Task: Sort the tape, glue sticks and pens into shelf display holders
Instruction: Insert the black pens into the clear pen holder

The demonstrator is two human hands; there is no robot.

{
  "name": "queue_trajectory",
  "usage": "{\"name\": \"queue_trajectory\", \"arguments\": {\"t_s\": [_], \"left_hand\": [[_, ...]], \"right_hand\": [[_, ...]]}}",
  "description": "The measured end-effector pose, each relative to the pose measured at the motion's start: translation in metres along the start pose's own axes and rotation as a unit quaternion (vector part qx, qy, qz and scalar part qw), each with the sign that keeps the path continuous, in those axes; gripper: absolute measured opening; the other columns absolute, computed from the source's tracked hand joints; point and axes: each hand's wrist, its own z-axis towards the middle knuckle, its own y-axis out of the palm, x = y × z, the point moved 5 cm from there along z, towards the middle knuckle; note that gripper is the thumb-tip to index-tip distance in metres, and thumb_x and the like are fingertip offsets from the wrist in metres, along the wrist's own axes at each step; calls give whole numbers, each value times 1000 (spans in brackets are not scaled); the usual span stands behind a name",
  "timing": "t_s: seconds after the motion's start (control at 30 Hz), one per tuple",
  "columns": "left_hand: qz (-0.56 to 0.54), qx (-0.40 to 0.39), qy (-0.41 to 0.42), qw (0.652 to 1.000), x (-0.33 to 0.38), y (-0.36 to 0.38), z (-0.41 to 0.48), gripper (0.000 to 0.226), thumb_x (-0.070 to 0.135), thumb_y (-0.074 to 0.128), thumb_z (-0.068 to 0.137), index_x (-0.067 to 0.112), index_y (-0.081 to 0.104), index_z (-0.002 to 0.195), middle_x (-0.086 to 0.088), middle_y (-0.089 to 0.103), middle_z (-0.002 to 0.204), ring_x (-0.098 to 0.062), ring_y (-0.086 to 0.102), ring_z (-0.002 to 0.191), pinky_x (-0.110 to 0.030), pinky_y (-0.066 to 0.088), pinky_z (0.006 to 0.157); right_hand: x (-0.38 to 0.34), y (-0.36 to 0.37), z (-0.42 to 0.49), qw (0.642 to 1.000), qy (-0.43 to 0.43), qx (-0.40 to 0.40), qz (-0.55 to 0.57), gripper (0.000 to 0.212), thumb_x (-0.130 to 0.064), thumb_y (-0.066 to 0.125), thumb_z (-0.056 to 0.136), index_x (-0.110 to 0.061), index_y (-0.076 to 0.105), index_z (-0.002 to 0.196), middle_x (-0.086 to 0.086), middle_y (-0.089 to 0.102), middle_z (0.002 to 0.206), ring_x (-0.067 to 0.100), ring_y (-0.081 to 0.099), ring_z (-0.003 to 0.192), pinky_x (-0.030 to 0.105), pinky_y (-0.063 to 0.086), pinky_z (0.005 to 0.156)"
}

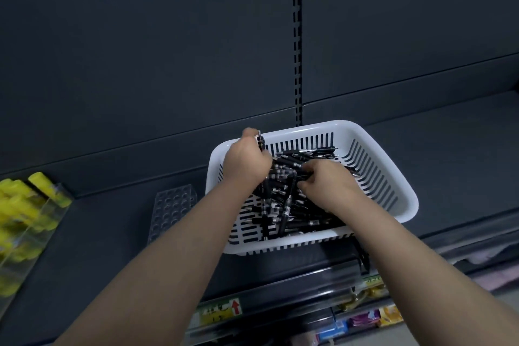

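Mid-frame, your left hand [247, 161] grips several pens [280, 213]; your right hand [327, 184] pinches more inside the basket [317, 128].

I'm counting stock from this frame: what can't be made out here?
Head view only.
The pens in the white basket: count hidden by the left hand, the right hand and their own overlap.
The glue sticks: blurred and cut off by the left edge.
The shelf label: print too blurred to read.
The lower-shelf goods: cut off by the bottom edge.
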Motion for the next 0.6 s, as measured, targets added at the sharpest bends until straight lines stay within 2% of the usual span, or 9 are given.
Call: {"name": "queue_trajectory", "arguments": {"t_s": [0.13, 0.2, 0.27, 0.33, 0.4, 0.5, 0.6], "left_hand": [[-184, 10, -13, 983, -14, -36, -8, 42, 14, 60, 88, 20, 48, 128, -3, 61, 69, -24, 62, 74, -40, 54, 78], [-248, 10, -25, 968, -25, -51, -15, 40, 14, 60, 89, 23, 50, 126, 0, 64, 69, -22, 65, 77, -39, 56, 71], [-280, 34, -34, 959, -41, -69, -21, 38, 13, 60, 90, 22, 50, 126, 4, 63, 68, -14, 66, 77, -30, 54, 61], [-289, 86, -43, 952, -62, -90, -25, 41, 12, 61, 89, 20, 48, 127, 2, 61, 71, -14, 66, 76, -30, 55, 61], [-277, 128, -46, 951, -83, -111, -28, 42, 12, 63, 87, 25, 48, 124, -2, 62, 74, -19, 68, 78, -39, 59, 68], [-246, 155, -40, 956, -111, -138, -32, 34, 14, 62, 88, 33, 50, 114, 3, 66, 70, -19, 69, 78, -48, 57, 76], [-204, 186, -27, 961, -135, -164, -35, 29, 15, 59, 91, 34, 52, 112, 6, 64, 73, -15, 67, 75, -47, 56, 79]], "right_hand": [[-18, 19, 16, 997, 24, -32, -66, 48, -46, 64, 83, -14, 50, 116, 6, 63, 108, 28, 59, 103, 33, 45, 73], [-22, 23, 18, 996, 30, -31, -74, 48, -40, 64, 82, -16, 48, 120, 5, 63, 111, 28, 59, 104, 31, 43, 72], [-25, 18, 17, 999, 30, -18, -40, 45, -36, 63, 83, -21, 50, 124, 2, 65, 110, 25, 60, 103, 30, 43, 71], [-38, 7, 15, 1000, 3, 21, 22, 40, -35, 64, 85, -28, 53, 122, -4, 67, 99, 22, 62, 97, 29, 45, 71], [-63, -9, 11, 991, -57, 83, 88, 28, -35, 64, 86, -32, 55, 113, -11, 65, 84, 18, 62, 86, 29, 45, 70], [-110, -26, 3, 956, -153, 157, 193, 20, -32, 62, 88, -31, 56, 107, -12, 62, 79, 12, 60, 75, 27, 43, 68], [-153, -20, -1, 923, -212, 168, 275, 19, -28, 61, 90, -29, 57, 109, -9, 60, 75, 8, 57, 68, 24, 44, 65]]}}
